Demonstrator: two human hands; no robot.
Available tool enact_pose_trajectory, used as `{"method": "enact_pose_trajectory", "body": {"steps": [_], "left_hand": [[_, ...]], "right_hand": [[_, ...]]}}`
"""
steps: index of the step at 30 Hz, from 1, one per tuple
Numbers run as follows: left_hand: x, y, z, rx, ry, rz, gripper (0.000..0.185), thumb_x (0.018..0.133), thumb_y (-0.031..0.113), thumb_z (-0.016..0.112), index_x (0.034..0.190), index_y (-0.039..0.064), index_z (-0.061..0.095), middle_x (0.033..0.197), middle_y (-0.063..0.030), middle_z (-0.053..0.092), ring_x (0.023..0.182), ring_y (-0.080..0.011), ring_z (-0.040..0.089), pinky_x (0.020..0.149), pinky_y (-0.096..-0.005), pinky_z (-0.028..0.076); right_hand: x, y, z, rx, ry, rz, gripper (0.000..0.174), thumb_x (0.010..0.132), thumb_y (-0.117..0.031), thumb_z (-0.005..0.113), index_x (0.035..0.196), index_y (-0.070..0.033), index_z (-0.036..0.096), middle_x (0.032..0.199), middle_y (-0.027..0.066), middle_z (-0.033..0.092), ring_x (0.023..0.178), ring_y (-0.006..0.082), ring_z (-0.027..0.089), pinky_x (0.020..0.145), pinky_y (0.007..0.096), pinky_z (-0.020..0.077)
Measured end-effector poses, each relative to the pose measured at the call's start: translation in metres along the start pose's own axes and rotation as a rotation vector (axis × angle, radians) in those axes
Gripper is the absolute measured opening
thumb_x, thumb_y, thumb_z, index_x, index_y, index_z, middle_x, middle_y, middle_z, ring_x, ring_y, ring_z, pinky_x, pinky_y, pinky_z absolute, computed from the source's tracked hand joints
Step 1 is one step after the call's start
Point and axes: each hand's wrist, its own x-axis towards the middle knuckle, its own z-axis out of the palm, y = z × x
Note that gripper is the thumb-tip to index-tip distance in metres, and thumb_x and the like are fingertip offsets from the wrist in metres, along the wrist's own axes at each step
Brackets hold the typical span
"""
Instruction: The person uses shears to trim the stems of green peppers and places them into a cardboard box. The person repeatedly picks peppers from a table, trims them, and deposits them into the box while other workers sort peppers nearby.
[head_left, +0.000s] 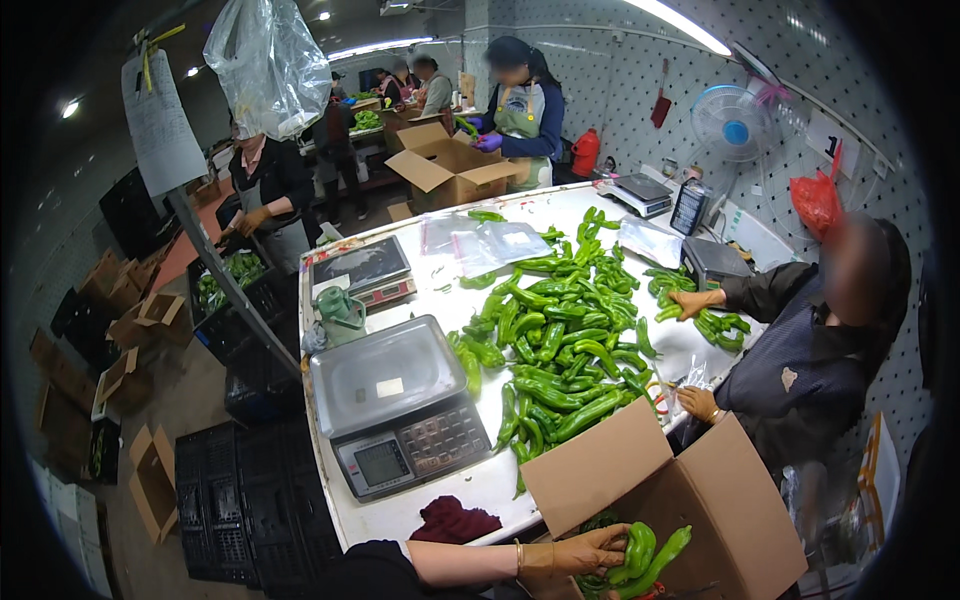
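My left hand (592, 551), in a tan glove with a bracelet at the wrist, holds a few long green peppers (640, 553) over an open cardboard box (742, 510) at the bottom of the view. More peppers show inside the box beneath the hand. A large heap of green peppers (562, 330) lies on the white table (427, 487) beyond the box. Left of the heap stands a digital scale (390, 367) with a bare metal pan, save for a small pale square on it. My right hand cannot be made out.
At the right, a co-worker's gloved hands (694, 302) are at the peppers and a clear bag. A dark red cloth (455, 520) lies near the table edge. Black crates (247, 502) stand at left. A metal post (225, 277) rises by the table. Another person handles peppers beside a box (442, 176).
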Motion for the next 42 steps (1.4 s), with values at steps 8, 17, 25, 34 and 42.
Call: {"method": "enact_pose_trajectory", "body": {"steps": [8,17,25,34,42], "left_hand": [[-0.011,0.024,0.014,0.099,-0.019,-0.067,0.084,0.088,0.011,0.067,0.153,0.019,0.015,0.141,-0.0049,0.042,0.112,-0.0132,0.050,0.085,-0.0236,0.045],[-0.013,-0.006,0.003,-0.421,-0.137,-0.166,0.058,0.097,0.020,0.052,0.148,0.015,0.025,0.138,-0.0093,0.047,0.122,-0.0174,0.049,0.099,-0.0333,0.043],[-0.016,0.056,-0.029,-0.383,0.175,-0.069,0.041,0.092,0.027,0.055,0.129,0.010,0.048,0.129,-0.0165,0.054,0.118,-0.0348,0.056,0.098,-0.0462,0.048],[0.056,0.251,-0.134,0.194,0.862,0.584,0.026,0.094,0.017,0.053,0.117,0.005,0.052,0.124,-0.0112,0.054,0.113,-0.0238,0.050,0.097,-0.0370,0.043],[0.161,0.096,-0.010,1.289,-0.161,-0.182,0.043,0.096,0.020,0.050,0.136,0.007,0.045,0.137,-0.0097,0.053,0.123,-0.0226,0.052,0.106,-0.0405,0.040]], "right_hand": [[0.000,0.002,0.000,0.006,-0.013,-0.002,0.019,0.095,-0.015,0.051,0.107,-0.001,0.053,0.087,0.0050,0.056,0.076,0.0153,0.055,0.064,0.0294,0.0460],[-0.016,0.012,-0.013,0.061,0.031,-0.030,0.022,0.097,-0.017,0.050,0.111,0.000,0.053,0.092,0.0062,0.057,0.081,0.0162,0.057,0.068,0.0300,0.0471],[-0.092,0.079,-0.112,0.063,0.637,-0.077,0.026,0.098,-0.018,0.048,0.115,0.000,0.053,0.096,0.0073,0.057,0.085,0.0170,0.058,0.071,0.0306,0.0480],[-0.176,0.171,-0.163,0.169,1.243,-0.027,0.036,0.097,-0.013,0.051,0.129,0.002,0.047,0.113,0.0089,0.051,0.102,0.0192,0.052,0.087,0.0309,0.0455],[-0.161,0.148,-0.152,-0.158,1.243,-0.040,0.017,0.087,-0.010,0.066,0.089,-0.001,0.051,0.071,-0.0006,0.043,0.063,0.0097,0.042,0.059,0.0248,0.0385]]}}
